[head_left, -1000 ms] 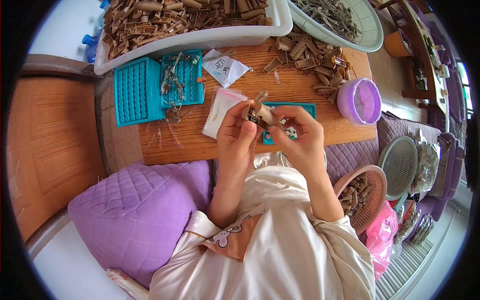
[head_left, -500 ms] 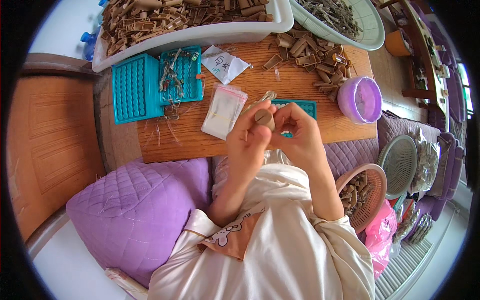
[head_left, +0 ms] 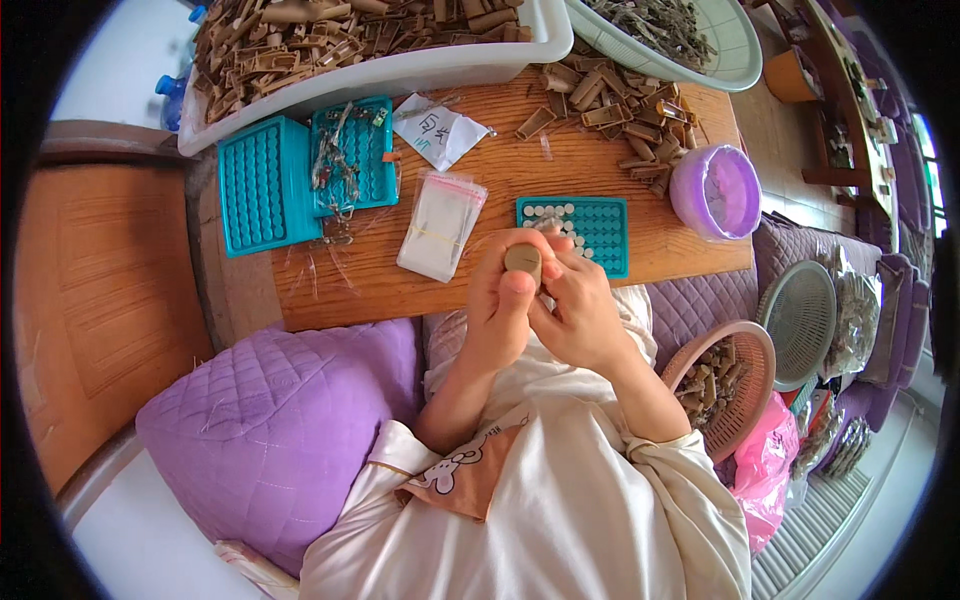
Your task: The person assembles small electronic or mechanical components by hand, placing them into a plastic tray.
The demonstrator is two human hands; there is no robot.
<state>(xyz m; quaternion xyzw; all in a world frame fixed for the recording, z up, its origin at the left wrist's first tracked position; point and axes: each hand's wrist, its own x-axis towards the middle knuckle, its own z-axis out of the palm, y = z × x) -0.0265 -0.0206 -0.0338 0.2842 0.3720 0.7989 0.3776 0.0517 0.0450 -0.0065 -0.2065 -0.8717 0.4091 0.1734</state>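
A short brown cylinder (head_left: 522,260) is held up in front of the person's body, over the near edge of the wooden table (head_left: 515,175). Its round end is turned up and toward the viewer, so the long axis runs mostly away from the camera and looks very short; a little of the side wall shows at the right of this end.

The left hand (head_left: 497,318) grips the cylinder, with the thumb on the near side and the forefinger bent over the far side. The right hand (head_left: 580,308) is closed in against its right side, with the fingers gathered there; which of these fingers really press, I cannot tell.

The far end of the cylinder is hidden by the fingers. Something greyish just beyond them is blurred and hard to make out. The hands also cover the near left corner of a teal tray (head_left: 608,245), in which white round pieces (head_left: 569,226) sit mostly at the left. To the left lies a stack of clear bags (head_left: 433,232). On the far side, the white tub (head_left: 420,80) with brown pieces (head_left: 330,45) is cut off by the upper edge.
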